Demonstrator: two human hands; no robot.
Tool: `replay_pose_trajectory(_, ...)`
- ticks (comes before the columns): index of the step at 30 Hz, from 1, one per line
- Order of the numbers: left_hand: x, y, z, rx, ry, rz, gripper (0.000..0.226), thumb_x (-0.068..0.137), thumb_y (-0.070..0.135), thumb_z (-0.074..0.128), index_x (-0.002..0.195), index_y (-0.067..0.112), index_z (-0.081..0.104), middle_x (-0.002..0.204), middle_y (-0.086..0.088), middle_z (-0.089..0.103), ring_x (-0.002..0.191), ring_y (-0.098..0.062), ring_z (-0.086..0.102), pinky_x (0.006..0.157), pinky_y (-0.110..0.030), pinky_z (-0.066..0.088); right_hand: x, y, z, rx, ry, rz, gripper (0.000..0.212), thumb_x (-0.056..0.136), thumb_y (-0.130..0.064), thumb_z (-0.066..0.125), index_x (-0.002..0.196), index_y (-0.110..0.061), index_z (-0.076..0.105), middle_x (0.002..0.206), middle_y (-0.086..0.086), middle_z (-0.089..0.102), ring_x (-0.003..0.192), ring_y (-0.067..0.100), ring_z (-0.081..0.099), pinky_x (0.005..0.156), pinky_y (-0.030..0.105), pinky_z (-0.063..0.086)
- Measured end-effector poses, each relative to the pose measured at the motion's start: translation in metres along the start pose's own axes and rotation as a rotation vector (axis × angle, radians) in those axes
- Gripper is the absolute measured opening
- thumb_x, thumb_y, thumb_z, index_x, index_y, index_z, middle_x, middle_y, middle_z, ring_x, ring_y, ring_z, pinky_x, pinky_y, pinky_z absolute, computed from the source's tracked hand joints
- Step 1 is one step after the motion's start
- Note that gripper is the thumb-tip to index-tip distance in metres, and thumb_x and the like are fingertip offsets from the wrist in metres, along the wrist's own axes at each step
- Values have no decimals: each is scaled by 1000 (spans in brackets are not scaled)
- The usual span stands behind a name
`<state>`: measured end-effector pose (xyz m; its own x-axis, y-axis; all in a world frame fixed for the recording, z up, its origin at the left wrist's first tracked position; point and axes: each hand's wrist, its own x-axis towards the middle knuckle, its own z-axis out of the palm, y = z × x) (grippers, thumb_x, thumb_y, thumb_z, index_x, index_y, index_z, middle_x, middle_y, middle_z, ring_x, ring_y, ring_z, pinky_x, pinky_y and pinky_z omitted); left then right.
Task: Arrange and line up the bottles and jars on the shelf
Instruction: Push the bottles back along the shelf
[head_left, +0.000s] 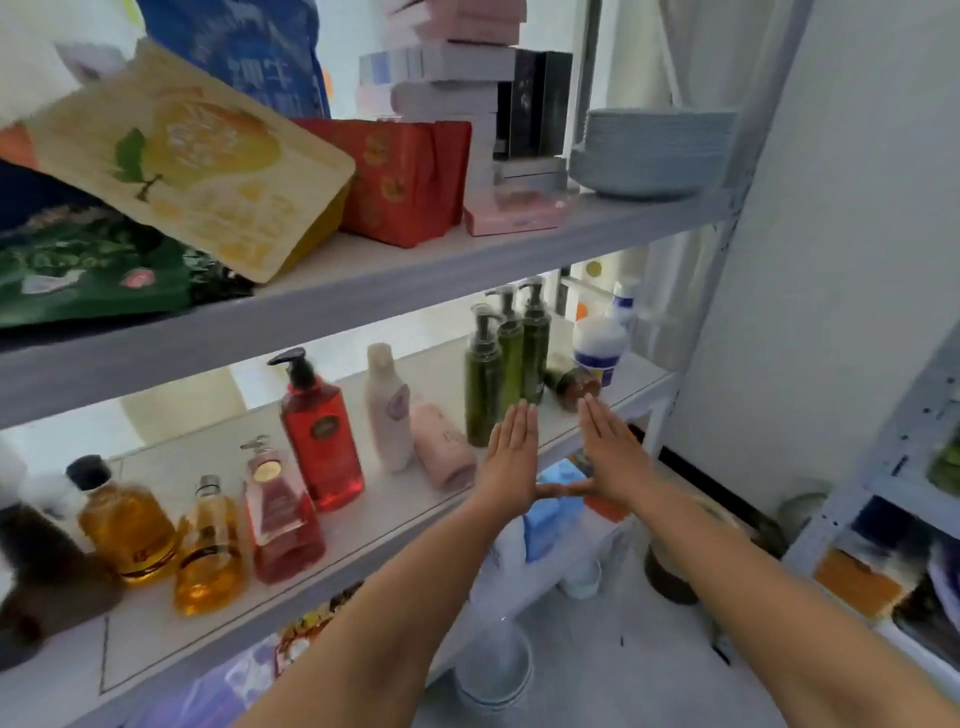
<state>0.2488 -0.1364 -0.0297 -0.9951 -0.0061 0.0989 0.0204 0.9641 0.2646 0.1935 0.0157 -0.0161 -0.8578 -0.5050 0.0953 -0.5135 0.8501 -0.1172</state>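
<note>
- Holds left hand and right hand out flat, fingers straight and pressed together, thumb tips touching, gripping nothing.
- Hovers both at the front edge of the shelf, fingertips near three upright green bottles and a brown jar lying on its side.
- Behind the jar: white tub, upright.
- Leftward along the shelf: pink bottle lying down just beside an upright cream bottle, then red pump bottle, pink pump bottle and two amber bottles, all upright, staggered.
</note>
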Motion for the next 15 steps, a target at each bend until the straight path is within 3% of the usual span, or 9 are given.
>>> replay_pose_trajectory(6, 102, 51, 15, -45, 22, -72, 114, 81, 62, 56, 148, 5, -16, 158, -10, -20, 146, -24, -17, 121, -37, -4, 66, 113, -4, 180, -49, 137, 124, 71, -54, 72, 149, -6, -11, 159, 10, -14, 148, 23, -8, 120, 34, 4)
replay_pose_trajectory(11, 199, 62, 30, -93, 118, -105, 106, 85, 47, 62, 150, 9, -12, 160, -7, -14, 148, -21, -11, 121, -34, -1, 145, 175, -5, 309, 13, 177, 126, 67, -39, 81, 150, -4, -8, 160, 11, -6, 148, 26, 2, 119, 34, 11)
replay_pose_trajectory(15, 262, 72, 44, -69, 189, -156, 103, 86, 37, 64, 150, 10, -11, 160, -4, -14, 148, -20, -9, 116, -31, -6, 201, 216, -3, 469, 12, 242, 113, 72, -21, 79, 150, -6, -1, 159, 11, 6, 145, 28, 13, 118, 37, 19)
